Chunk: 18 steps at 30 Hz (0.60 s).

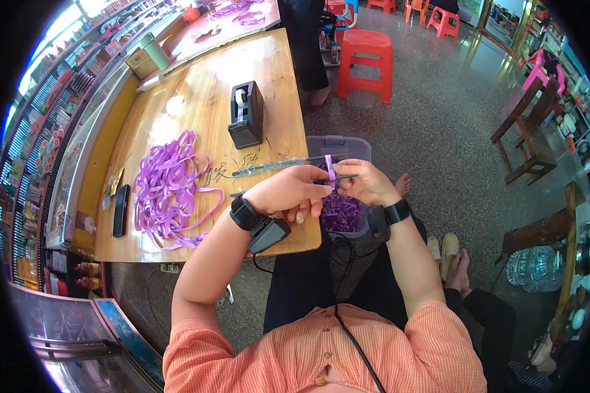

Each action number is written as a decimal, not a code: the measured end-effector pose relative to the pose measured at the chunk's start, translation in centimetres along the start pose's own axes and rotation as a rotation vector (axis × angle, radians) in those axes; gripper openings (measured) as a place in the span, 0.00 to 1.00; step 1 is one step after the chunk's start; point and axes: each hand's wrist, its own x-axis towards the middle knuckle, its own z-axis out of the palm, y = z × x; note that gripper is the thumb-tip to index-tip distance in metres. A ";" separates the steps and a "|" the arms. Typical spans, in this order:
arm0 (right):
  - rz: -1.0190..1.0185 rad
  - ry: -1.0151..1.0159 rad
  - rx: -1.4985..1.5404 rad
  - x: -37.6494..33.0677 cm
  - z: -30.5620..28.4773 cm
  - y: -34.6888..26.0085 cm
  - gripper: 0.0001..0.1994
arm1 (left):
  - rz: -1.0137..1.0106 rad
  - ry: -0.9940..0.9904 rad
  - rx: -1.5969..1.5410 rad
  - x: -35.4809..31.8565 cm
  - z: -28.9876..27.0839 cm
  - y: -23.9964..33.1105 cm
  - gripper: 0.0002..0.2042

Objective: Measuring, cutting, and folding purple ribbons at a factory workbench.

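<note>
While both hands pinch it, the stick (pixel 339 178) lies left-right

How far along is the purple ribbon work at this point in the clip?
Done: the clear plastic box on the lap holds a heap of purple ribbon pieces. In hand: the left hand and right hand work a short purple ribbon strip on a thin dark stick. Left: a big pile of loose purple ribbon on the wooden table.

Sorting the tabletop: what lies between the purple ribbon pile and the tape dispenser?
Head view: only bare wooden table between the purple ribbon pile and the black tape dispenser.
</note>
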 end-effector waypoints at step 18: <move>-0.030 0.093 0.369 1.2 0.7 2.2 0.13 | 0.035 0.015 -0.072 -0.5 -0.2 -0.8 0.21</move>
